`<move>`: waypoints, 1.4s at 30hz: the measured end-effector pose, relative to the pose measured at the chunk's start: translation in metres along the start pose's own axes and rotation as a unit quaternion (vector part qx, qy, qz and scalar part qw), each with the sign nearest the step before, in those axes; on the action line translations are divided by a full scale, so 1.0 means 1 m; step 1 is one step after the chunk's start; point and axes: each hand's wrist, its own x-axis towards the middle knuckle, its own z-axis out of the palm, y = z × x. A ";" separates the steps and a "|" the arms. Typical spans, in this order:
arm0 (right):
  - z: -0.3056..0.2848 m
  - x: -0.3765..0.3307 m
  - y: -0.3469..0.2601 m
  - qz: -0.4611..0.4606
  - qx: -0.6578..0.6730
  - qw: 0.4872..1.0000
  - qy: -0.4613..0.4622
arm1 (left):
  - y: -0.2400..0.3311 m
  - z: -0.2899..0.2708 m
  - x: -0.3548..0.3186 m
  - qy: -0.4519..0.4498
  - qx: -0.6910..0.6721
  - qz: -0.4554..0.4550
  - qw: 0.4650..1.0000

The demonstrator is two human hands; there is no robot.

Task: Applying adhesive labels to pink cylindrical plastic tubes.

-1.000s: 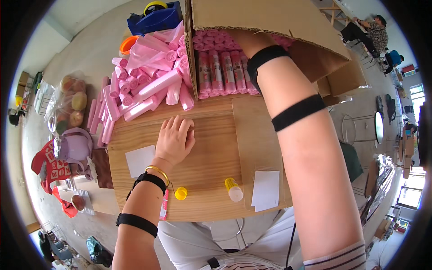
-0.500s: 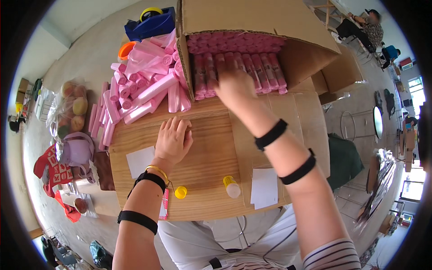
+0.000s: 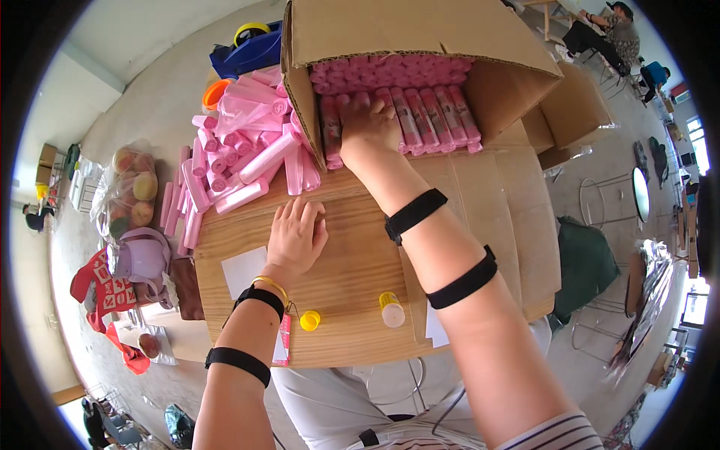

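Note:
My right hand (image 3: pixel 371 126) reaches into an open cardboard box (image 3: pixel 420 34) lying on its side. Its fingers lie over the front row of pink plastic rolls (image 3: pixel 427 124), each wrapped in a printed band; no roll is seen lifted. More pink roll ends are stacked behind that row. My left hand (image 3: pixel 294 238) rests palm down on the wooden table (image 3: pixel 352 225), fingers loosely spread and nothing in it. To its upper left is a heap of loose pink rolls (image 3: pixel 259 161). Near the table's front edge stand a glue stick (image 3: pixel 391 309) and its yellow cap (image 3: pixel 310 320).
White paper (image 3: pixel 241 271) lies left of my left wrist, with more paper (image 3: pixel 435 328) under my right forearm. A blue tape dispenser (image 3: pixel 244 51) and an orange ring (image 3: pixel 216 94) sit behind the heap. Bagged fruit (image 3: pixel 131 191) and a lilac bag (image 3: pixel 142 251) are at left.
My right hand has shifted left along the front row of rolls in the box. The view has moved slightly; my left hand stays on the table.

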 end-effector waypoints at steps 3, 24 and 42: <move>-0.011 -0.012 -0.009 0.013 -0.006 0.999 -0.032 | -0.002 -0.005 -0.004 0.000 0.007 -0.010 1.000; -0.075 0.105 -0.009 -0.184 0.183 0.888 0.381 | -0.002 -0.002 -0.002 -0.003 -0.019 -0.018 1.000; -0.059 0.053 0.027 -0.226 0.184 0.890 0.350 | -0.002 0.004 -0.004 -0.016 -0.034 -0.039 0.999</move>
